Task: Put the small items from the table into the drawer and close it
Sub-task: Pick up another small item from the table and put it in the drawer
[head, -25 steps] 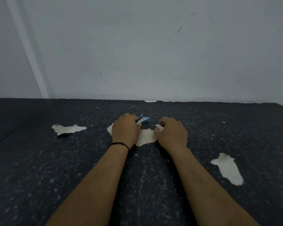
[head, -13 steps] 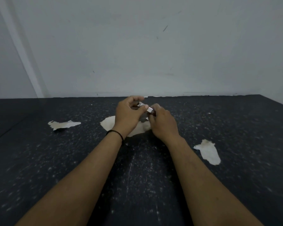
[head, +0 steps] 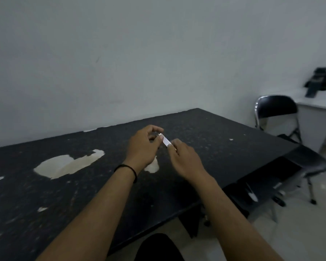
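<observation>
Above the black table (head: 215, 147), both hands pinch one small, flat, pale silvery item (head: 166, 141). My left hand (head: 143, 147) grips its far end between thumb and fingers. My right hand (head: 183, 157) holds the near end. A black band circles my left wrist. Under the table's right edge a dark drawer (head: 263, 187) stands pulled out, with a small pale thing inside; the rest of its inside is too dark to make out.
The tabletop is worn, with pale peeled patches (head: 68, 164). A black folding chair (head: 282, 117) stands to the right of the table. Behind it a white desk (head: 320, 104) carries a dark object (head: 320, 80). A grey wall runs along the table's far edge.
The view has swung to the right, bringing the chair, the white desk and the open drawer into sight. Both hands still hold the small item, now carried rightward across the table.
</observation>
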Available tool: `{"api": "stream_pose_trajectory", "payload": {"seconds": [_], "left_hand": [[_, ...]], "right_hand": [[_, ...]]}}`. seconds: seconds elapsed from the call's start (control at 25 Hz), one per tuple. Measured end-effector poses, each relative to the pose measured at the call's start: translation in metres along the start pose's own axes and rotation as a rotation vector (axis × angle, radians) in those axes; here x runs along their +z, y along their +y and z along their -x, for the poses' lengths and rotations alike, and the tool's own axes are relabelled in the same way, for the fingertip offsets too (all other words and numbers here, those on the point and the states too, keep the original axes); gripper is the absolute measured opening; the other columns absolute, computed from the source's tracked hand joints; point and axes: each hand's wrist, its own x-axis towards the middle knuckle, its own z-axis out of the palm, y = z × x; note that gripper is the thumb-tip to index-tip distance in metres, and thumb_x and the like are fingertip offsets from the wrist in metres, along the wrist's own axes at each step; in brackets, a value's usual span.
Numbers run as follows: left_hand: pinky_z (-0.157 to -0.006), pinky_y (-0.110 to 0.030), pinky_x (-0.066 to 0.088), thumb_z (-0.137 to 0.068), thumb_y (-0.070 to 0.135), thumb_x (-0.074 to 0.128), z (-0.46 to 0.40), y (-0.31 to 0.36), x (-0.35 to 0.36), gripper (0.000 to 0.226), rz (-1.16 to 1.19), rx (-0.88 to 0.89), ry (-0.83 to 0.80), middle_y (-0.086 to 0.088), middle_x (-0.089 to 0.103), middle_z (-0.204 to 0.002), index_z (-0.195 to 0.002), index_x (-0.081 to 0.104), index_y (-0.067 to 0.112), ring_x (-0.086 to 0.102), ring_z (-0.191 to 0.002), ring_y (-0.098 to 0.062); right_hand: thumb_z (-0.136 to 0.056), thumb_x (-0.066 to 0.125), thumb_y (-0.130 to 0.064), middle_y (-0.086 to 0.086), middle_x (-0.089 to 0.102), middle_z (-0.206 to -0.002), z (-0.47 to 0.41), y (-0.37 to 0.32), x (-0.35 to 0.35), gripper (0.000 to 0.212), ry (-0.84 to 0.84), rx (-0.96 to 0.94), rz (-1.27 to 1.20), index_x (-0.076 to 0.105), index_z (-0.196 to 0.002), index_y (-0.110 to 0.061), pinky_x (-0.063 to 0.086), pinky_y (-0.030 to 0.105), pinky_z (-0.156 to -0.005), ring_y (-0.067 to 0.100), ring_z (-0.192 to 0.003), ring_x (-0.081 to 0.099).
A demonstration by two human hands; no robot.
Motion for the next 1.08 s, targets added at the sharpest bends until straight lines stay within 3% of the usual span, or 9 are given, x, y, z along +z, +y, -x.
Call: {"api": "stream_pose_trajectory", "payload": {"seconds": [0.08, 0.2, 0.28, 0.44, 0.68, 0.84, 0.96, 1.08], "left_hand": [[-0.081, -0.038, 0.060, -0.094, 0.022, 0.064, 0.007, 0.016, 0.030, 0.018, -0.021, 0.015, -0.039, 0.011, 0.075, -0.101, -0.108, 0.067, 0.034, 0.071, -0.087, -0.009], [-0.081, -0.027, 0.055, -0.095, 0.025, 0.063, 0.011, 0.038, 0.074, 0.026, -0.149, 0.088, -0.085, 0.014, 0.072, -0.111, -0.119, 0.063, 0.036, 0.065, -0.091, -0.004], [-0.078, -0.024, 0.051, -0.095, 0.030, 0.063, 0.011, 0.049, 0.100, 0.031, -0.224, 0.140, -0.120, 0.014, 0.072, -0.111, -0.125, 0.062, 0.035, 0.064, -0.091, -0.003], [-0.089, -0.034, 0.054, -0.093, 0.039, 0.063, 0.020, 0.065, 0.152, 0.039, -0.332, 0.134, -0.211, 0.011, 0.073, -0.116, -0.131, 0.062, 0.032, 0.067, -0.102, -0.011], [-0.093, -0.036, 0.050, -0.096, 0.036, 0.058, 0.036, 0.071, 0.207, 0.038, -0.517, 0.176, -0.331, 0.004, 0.065, -0.129, -0.133, 0.062, 0.030, 0.061, -0.114, -0.019], [-0.093, -0.037, 0.049, -0.095, 0.045, 0.054, 0.044, 0.062, 0.224, 0.032, -0.585, 0.245, -0.359, 0.003, 0.062, -0.124, -0.121, 0.066, 0.030, 0.056, -0.113, -0.021], [-0.094, -0.039, 0.047, -0.096, 0.049, 0.049, 0.049, 0.051, 0.226, 0.035, -0.608, 0.315, -0.330, 0.002, 0.061, -0.123, -0.121, 0.064, 0.030, 0.054, -0.112, -0.021], [-0.093, -0.041, 0.049, -0.097, 0.048, 0.047, 0.050, 0.048, 0.227, 0.036, -0.625, 0.340, -0.322, 0.003, 0.061, -0.122, -0.122, 0.064, 0.030, 0.055, -0.111, -0.021]], "right_hand": [[-0.101, 0.050, -0.034, -0.006, 0.062, -0.080, 0.014, 0.024, -0.023, 0.013, 0.079, 0.035, -0.018, 0.059, -0.094, -0.027, 0.041, 0.030, -0.059, 0.012, -0.069, 0.058], [-0.095, 0.062, -0.035, -0.009, 0.065, -0.080, 0.029, 0.055, -0.050, 0.008, 0.232, 0.118, 0.027, 0.063, -0.094, -0.028, 0.040, 0.022, -0.058, 0.003, -0.069, 0.058], [-0.093, 0.063, -0.039, -0.010, 0.067, -0.080, 0.040, 0.071, -0.066, 0.012, 0.333, 0.176, 0.070, 0.065, -0.091, -0.028, 0.038, 0.024, -0.057, 0.006, -0.068, 0.059], [-0.090, 0.066, -0.039, -0.009, 0.070, -0.095, 0.064, 0.107, -0.095, 0.020, 0.456, 0.307, 0.141, 0.071, -0.104, -0.025, 0.038, 0.020, -0.060, 0.010, -0.080, 0.061], [-0.090, 0.068, -0.036, 0.001, 0.065, -0.101, 0.095, 0.155, -0.111, 0.025, 0.568, 0.432, 0.171, 0.072, -0.107, -0.019, 0.031, 0.011, -0.058, 0.009, -0.081, 0.055], [-0.083, 0.071, -0.035, -0.003, 0.067, -0.079, 0.112, 0.171, -0.125, 0.019, 0.643, 0.535, 0.209, 0.074, -0.088, -0.017, 0.027, 0.013, -0.049, 0.007, -0.064, 0.055], [-0.078, 0.072, -0.031, -0.006, 0.055, -0.057, 0.114, 0.171, -0.125, 0.021, 0.621, 0.614, 0.249, 0.067, -0.067, -0.013, 0.021, 0.017, -0.041, 0.004, -0.048, 0.046], [-0.073, 0.072, -0.031, 0.000, 0.057, -0.057, 0.110, 0.172, -0.121, 0.023, 0.569, 0.646, 0.293, 0.065, -0.064, -0.010, 0.027, 0.024, -0.041, 0.008, -0.047, 0.045]]}}
